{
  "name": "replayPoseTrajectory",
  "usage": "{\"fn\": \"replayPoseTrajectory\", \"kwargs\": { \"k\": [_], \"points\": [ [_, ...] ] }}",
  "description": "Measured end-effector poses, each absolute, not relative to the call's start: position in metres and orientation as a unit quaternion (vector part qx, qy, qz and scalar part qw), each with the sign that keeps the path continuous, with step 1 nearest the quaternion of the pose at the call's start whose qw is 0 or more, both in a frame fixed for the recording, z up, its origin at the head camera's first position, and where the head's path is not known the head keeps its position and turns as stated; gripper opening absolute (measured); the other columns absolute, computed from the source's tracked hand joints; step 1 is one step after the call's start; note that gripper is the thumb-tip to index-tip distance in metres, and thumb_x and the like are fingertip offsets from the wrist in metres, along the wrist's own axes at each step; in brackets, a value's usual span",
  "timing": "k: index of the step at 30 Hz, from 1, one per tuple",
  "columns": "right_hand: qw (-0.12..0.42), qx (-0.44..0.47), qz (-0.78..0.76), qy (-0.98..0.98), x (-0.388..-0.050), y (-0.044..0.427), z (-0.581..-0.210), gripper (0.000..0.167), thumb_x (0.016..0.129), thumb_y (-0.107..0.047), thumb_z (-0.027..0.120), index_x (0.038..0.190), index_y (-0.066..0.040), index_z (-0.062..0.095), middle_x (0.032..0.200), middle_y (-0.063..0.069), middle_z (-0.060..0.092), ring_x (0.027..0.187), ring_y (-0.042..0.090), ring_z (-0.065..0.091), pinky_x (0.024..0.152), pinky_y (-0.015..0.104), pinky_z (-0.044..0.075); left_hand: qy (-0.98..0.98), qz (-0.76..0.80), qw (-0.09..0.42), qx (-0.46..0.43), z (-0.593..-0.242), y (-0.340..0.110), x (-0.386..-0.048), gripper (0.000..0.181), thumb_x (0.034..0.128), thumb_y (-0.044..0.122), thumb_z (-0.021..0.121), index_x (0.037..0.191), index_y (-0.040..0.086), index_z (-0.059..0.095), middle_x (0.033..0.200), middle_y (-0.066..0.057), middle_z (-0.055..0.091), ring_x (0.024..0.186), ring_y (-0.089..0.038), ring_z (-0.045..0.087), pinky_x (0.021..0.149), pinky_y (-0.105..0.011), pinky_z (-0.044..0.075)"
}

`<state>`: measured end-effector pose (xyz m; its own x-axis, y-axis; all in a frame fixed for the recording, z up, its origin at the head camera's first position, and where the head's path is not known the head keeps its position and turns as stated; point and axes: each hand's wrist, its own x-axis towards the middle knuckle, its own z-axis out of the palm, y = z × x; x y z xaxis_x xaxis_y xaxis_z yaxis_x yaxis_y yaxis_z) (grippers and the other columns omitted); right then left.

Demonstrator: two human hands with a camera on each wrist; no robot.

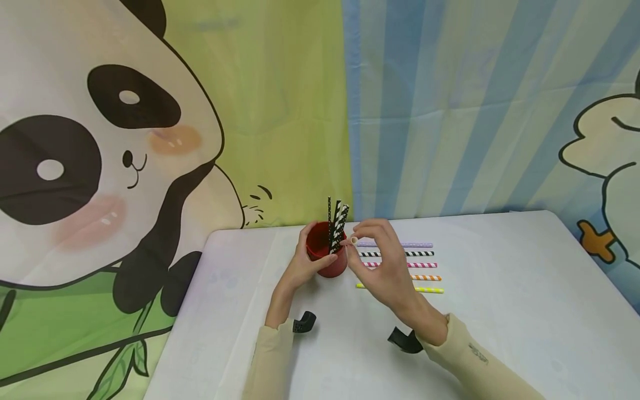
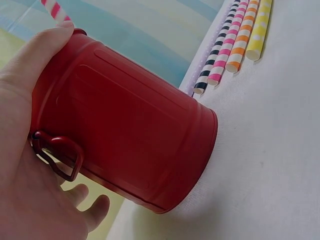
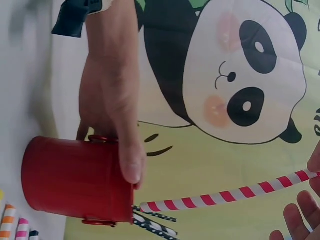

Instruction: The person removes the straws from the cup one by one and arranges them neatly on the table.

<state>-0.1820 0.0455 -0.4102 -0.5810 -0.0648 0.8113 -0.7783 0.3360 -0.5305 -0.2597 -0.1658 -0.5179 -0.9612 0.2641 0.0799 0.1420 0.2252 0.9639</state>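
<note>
A small red metal bucket (image 1: 334,269) with side handles stands on the table. My left hand (image 1: 303,265) grips it near the rim, thumb at the front and fingers round the far side. Several black straws with white patterns (image 1: 339,223) stick up out of its mouth. My right hand (image 1: 386,271) pinches a red-and-white striped paper straw (image 3: 230,196) by one end. The straw's other end is at the bucket's mouth, close to the left thumb; whether it is inside the rim, I cannot tell.
To the right of the bucket several straws lie in parallel: a purple one (image 1: 420,245), a black-and-white one (image 1: 420,253), a pink one (image 1: 425,265), an orange one (image 1: 427,278) and a yellow one (image 1: 430,290). A panda-printed curtain (image 1: 285,111) hangs behind the white table (image 1: 500,311).
</note>
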Motion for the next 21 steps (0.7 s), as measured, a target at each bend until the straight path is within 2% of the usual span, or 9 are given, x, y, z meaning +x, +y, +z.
{"fn": "replayPoseTrajectory", "kwargs": {
  "k": [8,15,21],
  "points": [
    [0.370,0.292,0.517,-0.715,-0.170,0.049,-0.396,0.016,0.084,-0.002,0.066,0.099,-0.003,0.063,0.107,0.011,0.064,0.106,0.024,0.058,0.100,0.026,0.045,0.776,0.614,0.039,0.138,-0.519,-0.166,-0.261,0.098,0.0825,0.025,0.083,0.157,0.027,0.020,0.150,-0.003,0.041,0.138,-0.024,0.040,0.110,-0.050,0.044],
    [0.379,0.326,0.513,-0.698,-0.159,0.052,-0.395,0.017,0.080,-0.001,0.065,0.098,-0.001,0.063,0.104,0.011,0.064,0.102,0.024,0.059,0.096,0.022,0.047,0.776,0.615,0.044,0.133,-0.524,-0.166,-0.260,0.096,0.0825,0.022,0.082,0.155,0.034,0.021,0.149,-0.001,0.041,0.138,-0.023,0.040,0.111,-0.052,0.044],
    [0.354,0.332,0.496,-0.719,-0.154,0.060,-0.396,0.019,0.079,0.000,0.063,0.098,-0.003,0.063,0.105,0.007,0.064,0.102,0.021,0.059,0.095,0.021,0.046,0.775,0.616,0.044,0.135,-0.522,-0.166,-0.261,0.096,0.0829,0.023,0.082,0.155,0.033,0.021,0.149,0.000,0.041,0.138,-0.022,0.040,0.108,-0.052,0.047]
  ]
}}
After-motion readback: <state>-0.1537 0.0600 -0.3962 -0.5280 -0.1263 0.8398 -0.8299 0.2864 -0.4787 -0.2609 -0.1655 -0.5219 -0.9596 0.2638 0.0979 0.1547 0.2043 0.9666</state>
